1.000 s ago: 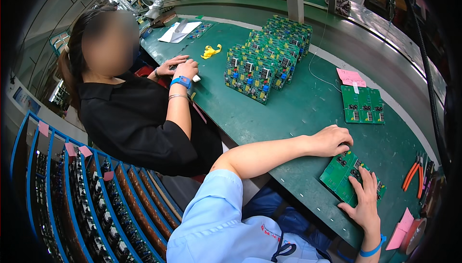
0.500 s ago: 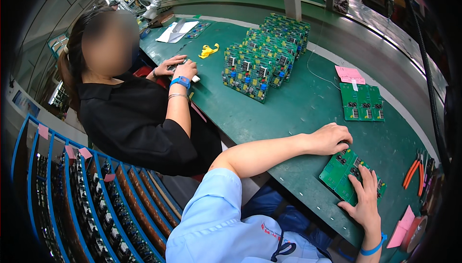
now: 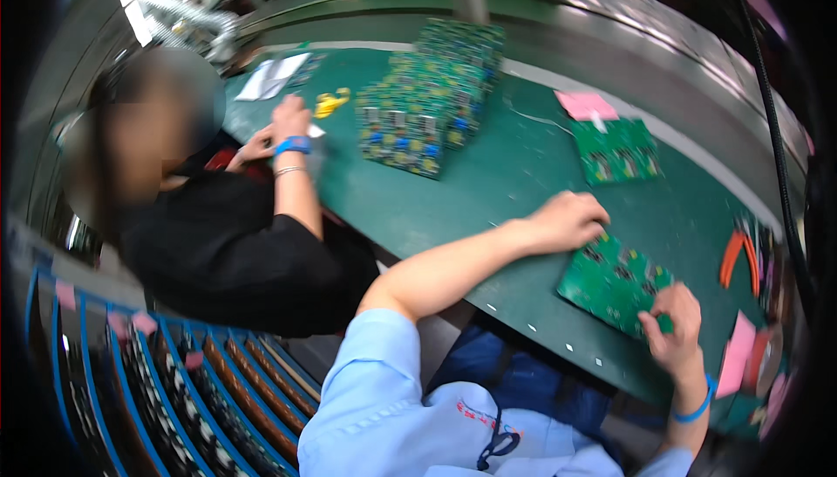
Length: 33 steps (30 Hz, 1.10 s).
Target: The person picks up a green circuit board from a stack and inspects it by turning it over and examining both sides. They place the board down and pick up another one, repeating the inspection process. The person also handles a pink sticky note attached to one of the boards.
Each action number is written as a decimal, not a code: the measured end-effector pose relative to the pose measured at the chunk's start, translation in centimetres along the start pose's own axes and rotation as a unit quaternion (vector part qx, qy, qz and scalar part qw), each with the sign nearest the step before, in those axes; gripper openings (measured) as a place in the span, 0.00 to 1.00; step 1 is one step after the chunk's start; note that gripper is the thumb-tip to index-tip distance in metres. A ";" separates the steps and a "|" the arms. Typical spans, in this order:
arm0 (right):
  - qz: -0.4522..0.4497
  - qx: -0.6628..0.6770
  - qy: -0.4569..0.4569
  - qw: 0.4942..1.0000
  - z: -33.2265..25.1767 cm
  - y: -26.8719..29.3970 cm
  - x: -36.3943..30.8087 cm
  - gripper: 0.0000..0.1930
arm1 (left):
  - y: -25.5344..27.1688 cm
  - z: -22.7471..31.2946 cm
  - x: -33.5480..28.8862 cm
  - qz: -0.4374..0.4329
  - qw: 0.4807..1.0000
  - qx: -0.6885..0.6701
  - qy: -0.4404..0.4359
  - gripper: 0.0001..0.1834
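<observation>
A green circuit board panel [image 3: 613,285] with dark components and small displays lies near the front edge of the green table, slightly blurred. My left hand [image 3: 571,220] is closed at its far left corner, fingers curled down with the tips at the board. At the opposite end, my right hand [image 3: 676,324] has its fingers curled over the right edge, thumb against the board. A second green panel [image 3: 615,150] lies farther back, with a pink paper slip [image 3: 587,105] at its far edge.
Several populated boards stand in a block [image 3: 401,132] at the table's middle back. Orange-handled pliers [image 3: 739,261] and pink paper [image 3: 735,353] lie at the right. A co-worker in a black shirt [image 3: 235,259] sits at left, near a yellow object [image 3: 331,103]. A blue rack [image 3: 183,372] holds boards.
My right hand has gone from spread fingers over the board to a curled grip at its right edge. My left hand stays at the far left corner. The whole view has shifted and blurred.
</observation>
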State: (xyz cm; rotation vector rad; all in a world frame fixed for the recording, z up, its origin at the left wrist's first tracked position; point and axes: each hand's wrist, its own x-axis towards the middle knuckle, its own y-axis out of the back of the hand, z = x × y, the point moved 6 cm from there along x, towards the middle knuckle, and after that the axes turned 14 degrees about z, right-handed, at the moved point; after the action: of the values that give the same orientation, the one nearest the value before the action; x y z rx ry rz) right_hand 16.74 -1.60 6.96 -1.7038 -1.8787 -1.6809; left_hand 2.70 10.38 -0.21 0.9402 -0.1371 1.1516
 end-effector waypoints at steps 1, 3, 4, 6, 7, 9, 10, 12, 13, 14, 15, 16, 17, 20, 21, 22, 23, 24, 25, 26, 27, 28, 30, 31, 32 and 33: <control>-0.020 0.006 -0.002 1.000 -0.6 0.5 0.0 0.11 | -0.2 -0.4 -0.1 -0.003 1.000 -0.004 -0.015 0.09; -0.066 0.055 0.046 0.995 -2.9 0.0 1.4 0.10 | 0.0 -1.0 -0.3 -0.028 0.999 -0.008 0.039 0.08; -0.101 0.066 0.074 0.990 -4.2 -0.1 2.1 0.10 | 0.2 -0.9 -0.6 -0.029 0.999 0.000 0.043 0.09; -0.094 0.094 0.118 0.984 -7.0 0.1 2.9 0.10 | 0.4 -0.1 -0.4 -0.042 0.997 0.016 0.067 0.09; -0.072 0.106 0.115 0.985 -8.4 1.0 3.8 0.10 | 0.3 0.1 -0.2 -0.027 0.998 0.011 0.063 0.08; -0.036 0.103 0.134 0.985 -10.1 1.7 4.3 0.07 | -0.2 0.4 -0.3 -0.034 0.998 0.015 0.045 0.08; -0.032 0.100 0.146 0.984 -10.8 2.1 4.4 0.07 | -0.6 0.4 -0.1 -0.038 0.998 0.007 0.050 0.08; -0.068 0.104 0.186 0.975 -11.5 2.0 4.5 0.06 | -0.4 -0.1 -0.2 -0.036 0.997 0.001 0.072 0.08; -0.078 0.104 0.198 0.971 -11.8 2.1 4.3 0.05 | -0.5 -0.3 -0.1 -0.035 0.996 -0.006 0.083 0.08; -0.070 0.111 0.196 0.972 -12.0 2.2 4.0 0.05 | -0.9 -0.1 -0.3 -0.039 0.997 -0.006 0.066 0.08; -0.062 0.119 0.207 0.969 -12.1 2.4 4.0 0.05 | -0.8 -0.1 -0.2 -0.040 0.997 -0.004 0.060 0.08; -0.054 0.127 0.220 0.966 -12.3 2.5 4.1 0.05 | -0.7 0.1 -0.2 -0.040 0.998 -0.001 0.056 0.08; -0.047 0.136 0.232 0.962 -12.5 2.7 4.0 0.05 | -0.6 0.2 -0.2 -0.040 0.998 0.002 0.051 0.08; -0.021 0.141 0.257 0.956 -12.9 3.3 3.6 0.04 | -0.5 0.0 0.0 -0.037 0.998 0.008 0.055 0.08; -0.007 0.123 0.258 0.958 -12.8 3.9 3.2 0.10 | -0.5 0.0 0.0 -0.038 0.998 0.009 0.056 0.08; 0.010 0.124 0.254 0.959 -12.8 4.3 2.9 0.12 | -0.6 -0.1 -0.1 -0.044 0.996 0.002 0.072 0.08; 0.030 0.128 0.251 0.959 -12.7 4.5 2.6 0.14 | 0.0 -0.3 -0.4 -0.042 0.996 0.016 0.072 0.08; 0.047 0.143 0.242 0.959 -12.3 4.8 2.1 0.13 | 0.0 -0.3 -0.5 -0.040 0.997 0.022 0.065 0.08; 0.047 0.135 0.228 0.963 -11.7 4.7 1.8 0.13 | -0.4 0.0 -0.2 -0.039 0.998 0.019 0.052 0.08; 0.042 0.098 0.212 0.971 -10.4 4.4 1.4 0.13 | -0.6 -0.1 -0.2 -0.042 0.997 0.018 0.062 0.08; 0.030 0.033 0.194 0.980 -8.6 4.2 1.0 0.13 | -0.7 -0.1 0.0 -0.042 0.997 0.015 0.066 0.08; 0.026 -0.037 0.173 0.984 -6.3 4.2 0.8 0.12 | -0.1 -0.2 -0.4 -0.037 0.996 0.024 0.079 0.08; 0.048 -0.182 0.063 0.980 -0.3 5.5 0.0 0.12 | -0.5 0.3 -0.2 -0.044 0.996 0.017 0.081 0.08; 0.088 -0.199 -0.029 0.976 4.3 6.5 -0.6 0.13 | -0.7 0.3 -0.2 -0.046 0.996 0.014 0.074 0.08; 0.117 -0.263 -0.081 0.954 8.3 7.8 -1.5 0.10 | -0.5 0.2 -0.2 -0.043 0.997 0.016 0.070 0.08; 0.116 -0.348 -0.120 0.923 12.5 9.5 -3.4 0.10 | -0.6 0.2 -0.2 -0.040 0.997 0.013 0.064 0.08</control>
State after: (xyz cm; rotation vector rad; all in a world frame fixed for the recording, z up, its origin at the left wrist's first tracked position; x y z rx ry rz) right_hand 32.05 3.23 5.76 -2.3507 -1.1165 -2.2810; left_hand 3.16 10.06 -0.53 0.8845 0.0194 1.1373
